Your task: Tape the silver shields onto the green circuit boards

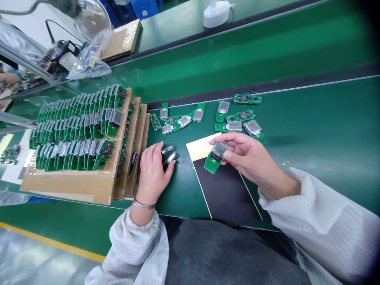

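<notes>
A green circuit board (212, 164) with a small display at its top end is pinched in my right hand (247, 156). It is held tilted over a black sheet (227, 194) with a pale yellow strip (204, 146) along its top. My left hand (153, 172) rests on the green bench, fingers stretched and thumb apart. Beside its thumb and fingertips lie two small glassy pieces (170, 158), too small to make out fully. Behind both hands, loose circuit boards (234, 126) lie in two scattered groups, some with displays facing up.
At left, stacked cardboard sheets (68, 186) carry rows of upright boards (101, 154), close to my left hand. A dark ledge (276, 88) runs behind the bench. Farther back are a clear plastic bag (92, 65), a flat carton (123, 39) and a white stand base (216, 16).
</notes>
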A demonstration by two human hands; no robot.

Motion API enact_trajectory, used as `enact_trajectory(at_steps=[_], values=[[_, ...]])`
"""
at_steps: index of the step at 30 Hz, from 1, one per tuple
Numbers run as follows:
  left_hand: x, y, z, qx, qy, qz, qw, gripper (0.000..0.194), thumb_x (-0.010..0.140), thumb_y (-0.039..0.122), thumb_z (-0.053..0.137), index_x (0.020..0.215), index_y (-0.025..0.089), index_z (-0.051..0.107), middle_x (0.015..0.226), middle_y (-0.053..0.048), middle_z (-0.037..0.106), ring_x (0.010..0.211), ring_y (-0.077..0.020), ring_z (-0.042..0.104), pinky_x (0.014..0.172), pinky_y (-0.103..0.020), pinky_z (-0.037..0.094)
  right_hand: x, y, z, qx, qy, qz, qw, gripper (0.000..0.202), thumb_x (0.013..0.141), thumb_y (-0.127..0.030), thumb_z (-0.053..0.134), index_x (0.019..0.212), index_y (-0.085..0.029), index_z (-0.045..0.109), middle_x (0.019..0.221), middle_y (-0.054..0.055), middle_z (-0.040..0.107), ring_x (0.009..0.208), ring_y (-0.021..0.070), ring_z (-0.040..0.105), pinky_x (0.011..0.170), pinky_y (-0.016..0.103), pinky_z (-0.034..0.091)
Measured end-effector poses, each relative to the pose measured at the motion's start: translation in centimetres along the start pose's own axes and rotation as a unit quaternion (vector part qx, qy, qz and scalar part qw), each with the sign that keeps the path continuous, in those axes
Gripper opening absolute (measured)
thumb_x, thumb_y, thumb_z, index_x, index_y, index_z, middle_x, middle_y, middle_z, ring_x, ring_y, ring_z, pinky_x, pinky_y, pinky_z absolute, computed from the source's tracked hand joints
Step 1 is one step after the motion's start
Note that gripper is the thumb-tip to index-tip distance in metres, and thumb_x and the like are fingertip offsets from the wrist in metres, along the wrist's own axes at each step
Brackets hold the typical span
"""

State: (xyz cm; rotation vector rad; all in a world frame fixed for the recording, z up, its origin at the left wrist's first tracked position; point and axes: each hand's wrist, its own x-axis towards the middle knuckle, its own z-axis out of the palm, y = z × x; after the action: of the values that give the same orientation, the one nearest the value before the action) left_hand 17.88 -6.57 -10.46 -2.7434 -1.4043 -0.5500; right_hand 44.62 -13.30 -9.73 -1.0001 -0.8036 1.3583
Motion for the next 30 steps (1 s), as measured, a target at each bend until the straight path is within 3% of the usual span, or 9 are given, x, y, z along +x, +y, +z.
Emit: enact_trajectory(at_steps=[6, 12, 15, 17, 18, 21, 25, 27, 30], values=[[0.2, -0.6, 1.2, -0.010, -0.033, -0.019, 0.999, 0.038, 0.098, 0.028, 0.057, 0.132, 0.011, 0.061, 0.117, -0.018, 0.068, 0.109, -0.0317, 0.063, 0.099, -0.048, 0.050, 0.0, 0.3, 0.0, 0.007, -0.037, -0.011, 0.999, 0.032, 0.077, -0.034, 0.089, 0.104, -0.024, 0.074, 0.115, 0.006, 0.075, 0.075, 0.0129, 0.066, 0.063, 0.026, 0.061], [0.3, -0.6, 0.8, -0.025, -0.037, -0.030, 0.999, 0.046, 0.095, 0.032, 0.061, 0.135, 0.011, 0.058, 0.123, -0.019, 0.066, 0.117, -0.0336, 0.061, 0.104, -0.050, 0.048, 0.0, 0.5, -0.1, 0.012, -0.052, -0.022, 0.998, 0.030, 0.080, -0.031, 0.088, 0.106, -0.025, 0.075, 0.116, 0.005, 0.074, 0.080, 0.0132, 0.068, 0.067, 0.027, 0.061], [0.1, 0.7, -0.7, -0.042, 0.051, -0.037, 0.997, 0.049, 0.091, 0.031, 0.067, 0.135, 0.013, 0.058, 0.130, -0.019, 0.063, 0.124, -0.0335, 0.058, 0.107, -0.051, 0.047, 0.0, 0.5, -0.1, 0.003, -0.050, -0.021, 0.999, 0.032, 0.078, -0.033, 0.089, 0.105, -0.025, 0.073, 0.114, 0.005, 0.074, 0.085, 0.0153, 0.070, 0.070, 0.028, 0.061], [-0.1, 2.5, -2.0, -0.105, 0.117, -0.052, 0.986, 0.039, 0.089, 0.025, 0.067, 0.127, 0.018, 0.062, 0.122, -0.014, 0.066, 0.115, -0.0287, 0.062, 0.101, -0.046, 0.051, 0.0, 0.5, 0.1, -0.012, -0.052, -0.014, 0.998, 0.034, 0.075, -0.033, 0.091, 0.103, -0.024, 0.072, 0.109, 0.005, 0.075, 0.088, 0.0172, 0.072, 0.073, 0.030, 0.062], [-0.1, 3.5, -2.4, -0.162, 0.111, -0.053, 0.979, 0.032, 0.090, 0.023, 0.066, 0.122, 0.021, 0.065, 0.115, -0.011, 0.068, 0.106, -0.0251, 0.065, 0.094, -0.041, 0.054, -0.1, 0.5, 0.2, -0.025, -0.054, -0.009, 0.998, 0.037, 0.073, -0.032, 0.092, 0.102, -0.023, 0.071, 0.105, 0.005, 0.074, 0.089, 0.0183, 0.073, 0.074, 0.031, 0.063], [0.3, 6.3, -2.7, -0.365, -0.019, -0.084, 0.927, 0.027, 0.094, 0.024, 0.064, 0.121, 0.023, 0.066, 0.109, -0.007, 0.073, 0.090, -0.0182, 0.069, 0.082, -0.033, 0.056, -0.4, 0.7, 0.6, -0.091, -0.068, -0.013, 0.993, 0.040, 0.070, -0.030, 0.093, 0.102, -0.022, 0.070, 0.100, 0.005, 0.073, 0.088, 0.0194, 0.073, 0.074, 0.031, 0.063], [0.9, 7.4, -1.6, -0.551, -0.140, -0.207, 0.796, 0.033, 0.088, 0.033, 0.074, 0.118, 0.019, 0.071, 0.098, -0.008, 0.077, 0.083, -0.0191, 0.071, 0.075, -0.031, 0.057, -0.7, 0.9, 0.9, -0.176, -0.107, -0.067, 0.976, 0.037, 0.074, -0.029, 0.090, 0.106, -0.026, 0.072, 0.115, 0.007, 0.069, 0.091, 0.0200, 0.071, 0.067, 0.030, 0.064], [0.6, 6.6, -1.6, -0.514, -0.132, -0.217, 0.820, 0.026, 0.088, 0.035, 0.074, 0.109, 0.020, 0.076, 0.097, -0.009, 0.078, 0.084, -0.0205, 0.071, 0.076, -0.032, 0.057, -0.8, 0.8, 0.8, -0.185, -0.106, -0.078, 0.974, 0.039, 0.076, -0.028, 0.088, 0.111, -0.027, 0.071, 0.127, 0.009, 0.064, 0.091, 0.0193, 0.070, 0.063, 0.029, 0.064], [-0.7, 4.9, -2.0, -0.319, -0.085, -0.111, 0.937, 0.016, 0.090, 0.030, 0.070, 0.102, 0.022, 0.077, 0.099, -0.008, 0.078, 0.091, -0.0241, 0.070, 0.086, -0.040, 0.056, -0.7, 0.4, 0.5, -0.197, -0.070, -0.087, 0.974, 0.037, 0.079, -0.026, 0.085, 0.113, -0.026, 0.070, 0.127, 0.009, 0.062, 0.088, 0.0177, 0.069, 0.062, 0.028, 0.063]])
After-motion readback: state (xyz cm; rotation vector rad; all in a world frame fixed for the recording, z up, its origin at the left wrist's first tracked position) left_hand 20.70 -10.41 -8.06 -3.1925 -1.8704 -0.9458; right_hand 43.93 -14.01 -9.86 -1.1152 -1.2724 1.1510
